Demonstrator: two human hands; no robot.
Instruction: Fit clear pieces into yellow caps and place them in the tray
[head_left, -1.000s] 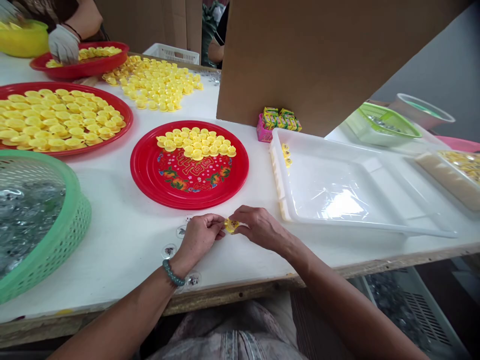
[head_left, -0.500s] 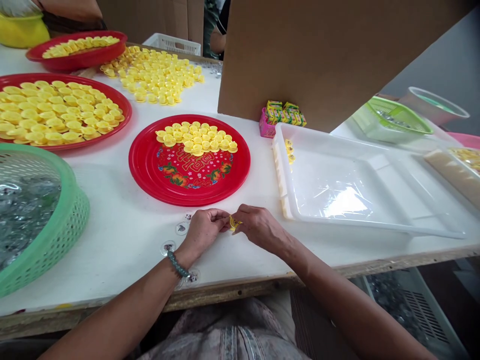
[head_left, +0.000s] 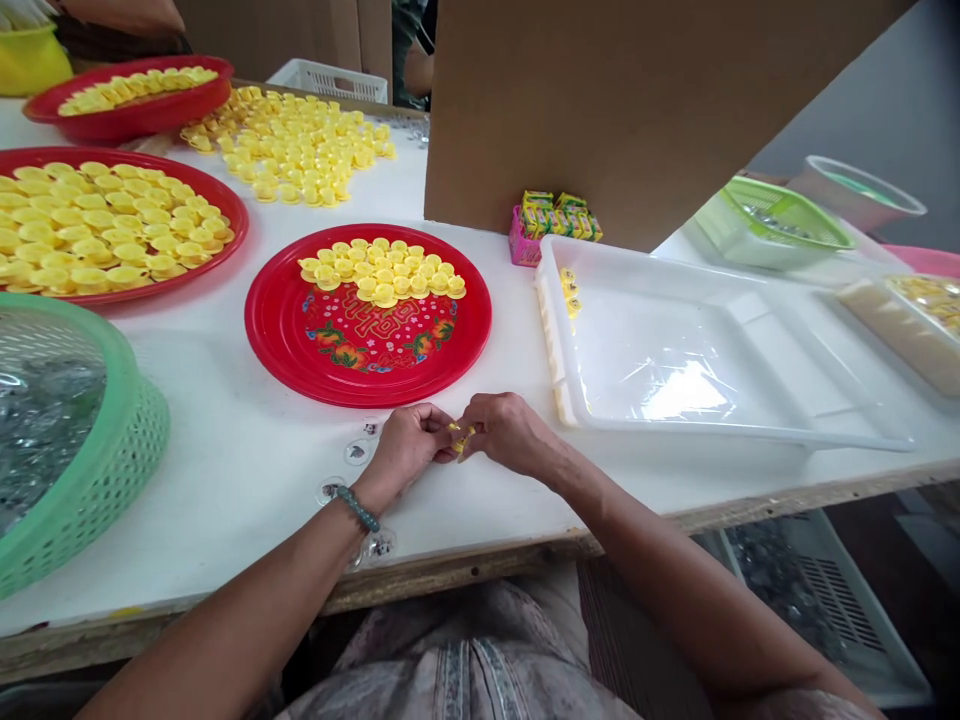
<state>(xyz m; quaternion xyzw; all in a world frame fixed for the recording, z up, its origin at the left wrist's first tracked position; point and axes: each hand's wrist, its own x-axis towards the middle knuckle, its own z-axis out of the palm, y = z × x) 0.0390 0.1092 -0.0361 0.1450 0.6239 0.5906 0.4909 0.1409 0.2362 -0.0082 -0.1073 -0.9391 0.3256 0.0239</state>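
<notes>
My left hand (head_left: 409, 445) and my right hand (head_left: 504, 432) meet over the white table, fingers closed on one small yellow plastic piece (head_left: 463, 438) pinched between them. Fingers cover much of it. Clear round discs with small printed pictures (head_left: 357, 452) lie on the table beside my left hand and wrist. Just beyond my hands is a red round tray (head_left: 277, 345) with small yellow cup-shaped pieces (head_left: 382, 272) grouped on its far half. Right of my hands stands a white shallow bin (head_left: 637, 350), with a few yellow pieces (head_left: 570, 292) along its left side.
A green basket (head_left: 142, 430) of clear plastic parts stands at left. Another red tray (head_left: 238, 225) and a loose pile of yellow pieces (head_left: 300, 150) lie behind. A cardboard panel (head_left: 600, 110) rises at the back; by it sits a pink basket of small boxes (head_left: 523, 245).
Both hands keep hold of the yellow piece, which has turned slightly between the fingers. The whole view has shifted a little; the trays and bin stay put.
</notes>
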